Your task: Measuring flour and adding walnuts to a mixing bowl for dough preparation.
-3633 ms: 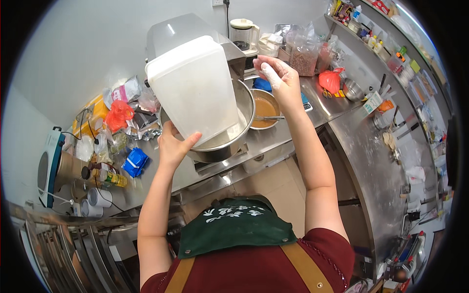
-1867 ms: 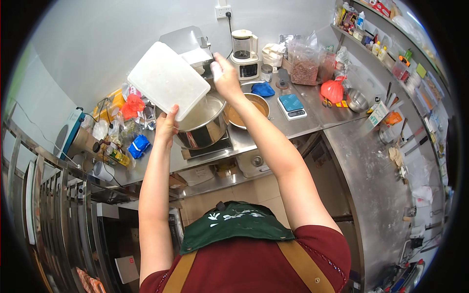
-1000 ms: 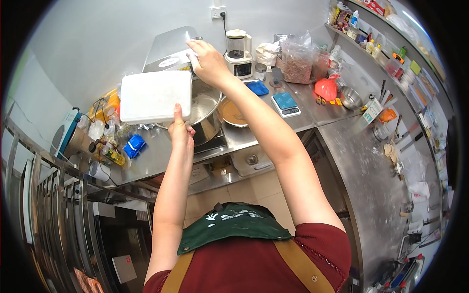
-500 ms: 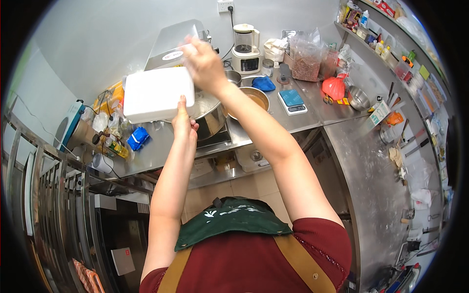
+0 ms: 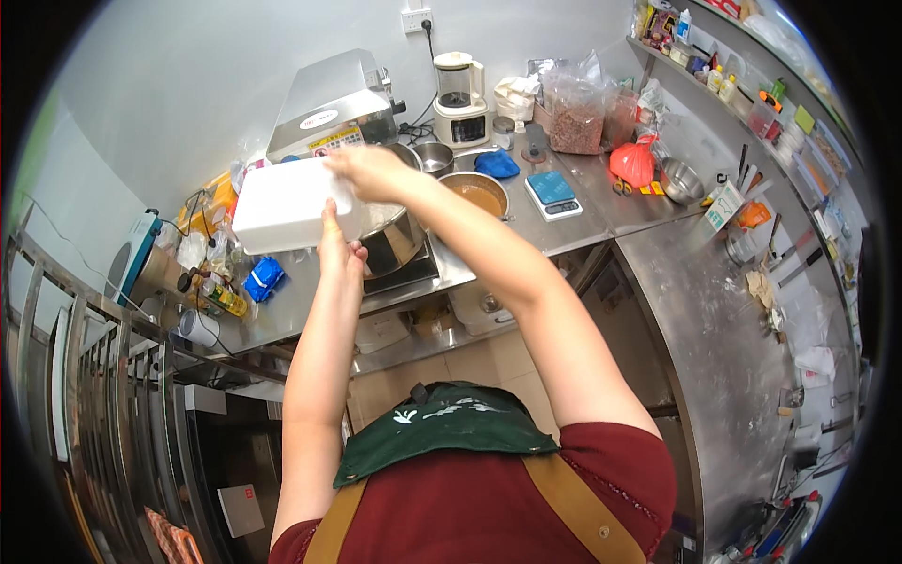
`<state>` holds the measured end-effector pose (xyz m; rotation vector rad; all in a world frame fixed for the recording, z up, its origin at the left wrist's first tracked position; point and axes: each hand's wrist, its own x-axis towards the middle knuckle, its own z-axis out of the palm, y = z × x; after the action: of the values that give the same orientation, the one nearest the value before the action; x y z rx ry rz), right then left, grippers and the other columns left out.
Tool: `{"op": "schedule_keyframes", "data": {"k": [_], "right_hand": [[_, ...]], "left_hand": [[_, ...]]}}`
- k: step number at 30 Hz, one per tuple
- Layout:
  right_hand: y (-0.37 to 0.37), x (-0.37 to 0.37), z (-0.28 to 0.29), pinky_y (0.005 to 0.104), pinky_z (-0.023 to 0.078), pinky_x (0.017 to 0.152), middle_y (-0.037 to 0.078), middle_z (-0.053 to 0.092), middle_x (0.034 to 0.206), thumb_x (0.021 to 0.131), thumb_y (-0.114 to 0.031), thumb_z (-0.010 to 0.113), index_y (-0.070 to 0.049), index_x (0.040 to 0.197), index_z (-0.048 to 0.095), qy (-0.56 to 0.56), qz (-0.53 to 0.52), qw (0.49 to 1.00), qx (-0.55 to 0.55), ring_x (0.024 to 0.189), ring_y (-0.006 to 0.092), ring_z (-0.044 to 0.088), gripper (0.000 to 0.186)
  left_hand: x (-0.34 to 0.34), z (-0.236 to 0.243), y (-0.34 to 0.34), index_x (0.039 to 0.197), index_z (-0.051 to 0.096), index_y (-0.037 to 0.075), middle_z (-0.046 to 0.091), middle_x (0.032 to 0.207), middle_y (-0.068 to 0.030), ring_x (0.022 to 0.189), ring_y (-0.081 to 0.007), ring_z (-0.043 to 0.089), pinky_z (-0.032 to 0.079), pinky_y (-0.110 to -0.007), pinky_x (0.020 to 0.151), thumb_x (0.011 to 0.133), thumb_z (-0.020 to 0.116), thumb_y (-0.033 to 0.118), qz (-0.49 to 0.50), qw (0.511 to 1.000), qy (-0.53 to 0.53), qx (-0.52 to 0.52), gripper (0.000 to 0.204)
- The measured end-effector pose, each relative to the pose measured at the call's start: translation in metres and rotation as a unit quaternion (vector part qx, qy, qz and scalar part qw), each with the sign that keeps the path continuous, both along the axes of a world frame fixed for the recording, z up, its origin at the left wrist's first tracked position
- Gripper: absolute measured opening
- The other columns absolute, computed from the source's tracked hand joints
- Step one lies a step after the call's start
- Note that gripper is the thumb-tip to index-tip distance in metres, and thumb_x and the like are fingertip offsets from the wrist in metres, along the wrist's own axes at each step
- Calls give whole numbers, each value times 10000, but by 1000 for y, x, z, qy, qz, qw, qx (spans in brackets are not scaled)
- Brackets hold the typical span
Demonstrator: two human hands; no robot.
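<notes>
White container (image 5: 289, 209) is held tilted over the left side of the steel bowl (image 5: 402, 246), gripped at its near right edge by the left hand (image 5: 339, 248), thumb on top. The right hand (image 5: 370, 175), blurred, is at its far right corner; whether its fingers touch it, I cannot tell. A blue-topped scale (image 5: 554, 195) sits farther right.

This looks like a small commercial kitchen, perhaps a bakery. A bulky grey metal machine (image 5: 329, 92) with a sloping cover stands at eleven o'clock, a cream-coloured blender (image 5: 458, 101) with a clear jug at twelve. A long stainless-steel bench (image 5: 700, 348), smudged white, runs at four, a long metal shelf (image 5: 686, 72) bearing small plastic bottles (image 5: 727, 87) at two, and a tall silvery metal rack (image 5: 118, 395) at eight.
</notes>
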<state>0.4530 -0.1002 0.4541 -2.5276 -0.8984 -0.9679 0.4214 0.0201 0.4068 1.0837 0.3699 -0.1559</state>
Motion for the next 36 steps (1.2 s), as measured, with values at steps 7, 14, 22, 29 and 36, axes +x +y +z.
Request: {"op": "schedule_keyframes", "data": {"k": [7, 14, 22, 29, 36], "right_hand": [[26, -16, 3, 345, 403, 809, 137, 551, 916, 703, -108, 497, -32, 863, 565, 48, -5, 995, -86, 953, 290, 498, 190], [20, -25, -4, 356, 391, 845, 151, 485, 1102, 725, -76, 488, -37, 1046, 508, -109, 36, 979, 170, 1014, 306, 464, 324], [-32, -97, -40, 342, 402, 816, 154, 483, 1098, 748, -87, 503, -24, 1051, 499, 4, 24, 945, 326, 990, 294, 481, 309], [-168, -312, -300, 336, 413, 762, 163, 567, 927, 784, -236, 489, 6, 961, 548, 260, -305, 800, 446, 883, 274, 534, 305], [-145, -587, -359, 370, 418, 760, 200, 555, 951, 718, -258, 538, 16, 914, 563, 592, -617, 415, 312, 882, 316, 535, 338]], "left_hand": [[2, -8, 7, 1107, 381, 157, 490, 979, -68, 686, -217, 559, 381, -210, 471, 692, 565, 495, 31, 996, -23, -81, 566], [-2, -11, 0, 1125, 377, 110, 461, 1045, -87, 846, -249, 552, 458, -320, 691, 652, 602, 481, 28, 993, -2, -118, 642], [-18, -17, 15, 1087, 415, 111, 523, 919, -66, 691, -196, 563, 437, -224, 496, 661, 616, 451, 56, 986, -101, -118, 580], [-83, 2, -72, 963, 408, 17, 507, 857, -71, 598, -108, 517, 384, -181, 497, 716, 631, 262, 39, 951, -294, 93, 413], [-84, -64, -199, 822, 410, 6, 490, 705, -78, 641, -176, 495, 413, -305, 566, 627, 710, 145, -42, 852, -416, 314, 384]]}}
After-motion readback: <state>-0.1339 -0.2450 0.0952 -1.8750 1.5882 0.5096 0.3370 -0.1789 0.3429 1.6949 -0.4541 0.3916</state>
